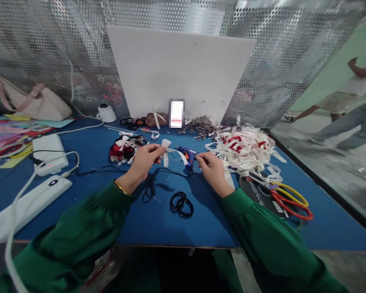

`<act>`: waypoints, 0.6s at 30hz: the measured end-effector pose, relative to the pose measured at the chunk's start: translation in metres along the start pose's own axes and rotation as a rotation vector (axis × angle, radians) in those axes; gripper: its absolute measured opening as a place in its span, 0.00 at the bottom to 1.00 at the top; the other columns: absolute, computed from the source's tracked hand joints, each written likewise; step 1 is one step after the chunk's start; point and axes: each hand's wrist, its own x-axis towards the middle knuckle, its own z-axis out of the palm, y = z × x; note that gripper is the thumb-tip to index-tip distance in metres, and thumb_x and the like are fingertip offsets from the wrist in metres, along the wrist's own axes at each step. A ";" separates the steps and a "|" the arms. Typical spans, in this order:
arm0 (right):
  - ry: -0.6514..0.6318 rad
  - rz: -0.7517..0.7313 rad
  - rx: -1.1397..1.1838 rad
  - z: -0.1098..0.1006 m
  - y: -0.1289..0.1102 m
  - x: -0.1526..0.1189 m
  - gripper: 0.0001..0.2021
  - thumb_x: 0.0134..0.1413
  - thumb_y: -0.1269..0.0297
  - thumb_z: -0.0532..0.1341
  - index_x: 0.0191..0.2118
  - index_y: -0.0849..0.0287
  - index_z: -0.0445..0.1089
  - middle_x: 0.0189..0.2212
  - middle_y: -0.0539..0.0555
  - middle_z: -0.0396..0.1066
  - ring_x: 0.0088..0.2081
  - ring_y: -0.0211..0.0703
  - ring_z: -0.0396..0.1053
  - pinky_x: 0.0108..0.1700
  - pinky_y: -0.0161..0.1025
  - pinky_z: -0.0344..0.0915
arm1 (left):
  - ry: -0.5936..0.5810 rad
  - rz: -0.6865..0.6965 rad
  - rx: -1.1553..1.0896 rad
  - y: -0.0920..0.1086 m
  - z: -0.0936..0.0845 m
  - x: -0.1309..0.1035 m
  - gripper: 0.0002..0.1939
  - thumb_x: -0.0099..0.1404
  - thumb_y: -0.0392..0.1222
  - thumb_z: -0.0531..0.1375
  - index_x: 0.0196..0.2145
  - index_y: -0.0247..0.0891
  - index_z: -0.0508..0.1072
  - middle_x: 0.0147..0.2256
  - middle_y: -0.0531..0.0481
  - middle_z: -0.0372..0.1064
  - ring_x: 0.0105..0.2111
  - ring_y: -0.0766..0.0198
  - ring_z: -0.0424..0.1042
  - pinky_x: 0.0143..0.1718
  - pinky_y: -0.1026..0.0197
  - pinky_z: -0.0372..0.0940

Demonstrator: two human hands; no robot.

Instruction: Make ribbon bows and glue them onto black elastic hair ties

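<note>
My left hand pinches a white ribbon bow between thumb and fingers, its loose tails hanging down and to the right. Just right of the bow is a blue glue gun with an orange part, its nozzle toward the left and its black cord trailing below. My right hand is beside the back of the glue gun with thumb and fingertips closed together; what they hold, if anything, I cannot make out. Black hair ties lie on the blue table below my hands. Behind my left hand sits a pile of bow-trimmed hair ties.
A heap of white and red ribbon lies to the right, with red-and-yellow-handled scissors on a black card. A power strip and cables occupy the left. A white board stands behind. People are beyond the table at right.
</note>
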 end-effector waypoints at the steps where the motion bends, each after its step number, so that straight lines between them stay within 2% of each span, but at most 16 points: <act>1: -0.015 -0.016 -0.012 0.000 -0.002 0.000 0.11 0.64 0.60 0.57 0.35 0.57 0.75 0.31 0.54 0.72 0.33 0.44 0.69 0.36 0.39 0.61 | 0.005 0.006 -0.006 0.000 0.000 0.001 0.17 0.52 0.53 0.72 0.28 0.36 0.77 0.25 0.55 0.67 0.20 0.72 0.61 0.23 0.66 0.57; 5: -0.075 -0.090 -0.073 -0.002 -0.011 -0.004 0.11 0.65 0.61 0.57 0.36 0.57 0.75 0.33 0.54 0.73 0.33 0.43 0.69 0.36 0.39 0.61 | 0.001 -0.028 -0.067 0.000 0.001 0.000 0.17 0.52 0.52 0.72 0.29 0.35 0.77 0.25 0.54 0.67 0.22 0.72 0.62 0.24 0.67 0.60; 11: -0.102 -0.133 -0.127 -0.002 -0.009 -0.007 0.10 0.65 0.63 0.57 0.37 0.57 0.75 0.34 0.55 0.74 0.34 0.44 0.70 0.35 0.39 0.60 | -0.055 -0.197 -0.220 0.001 0.006 -0.004 0.20 0.56 0.57 0.70 0.31 0.36 0.78 0.27 0.53 0.69 0.23 0.71 0.66 0.24 0.66 0.62; 18: -0.132 -0.156 -0.135 -0.002 -0.009 -0.007 0.11 0.66 0.63 0.56 0.36 0.57 0.75 0.34 0.56 0.74 0.34 0.45 0.70 0.34 0.39 0.60 | -0.082 -0.170 -0.095 0.002 0.007 -0.006 0.18 0.50 0.53 0.73 0.29 0.35 0.77 0.24 0.53 0.68 0.21 0.71 0.64 0.23 0.66 0.57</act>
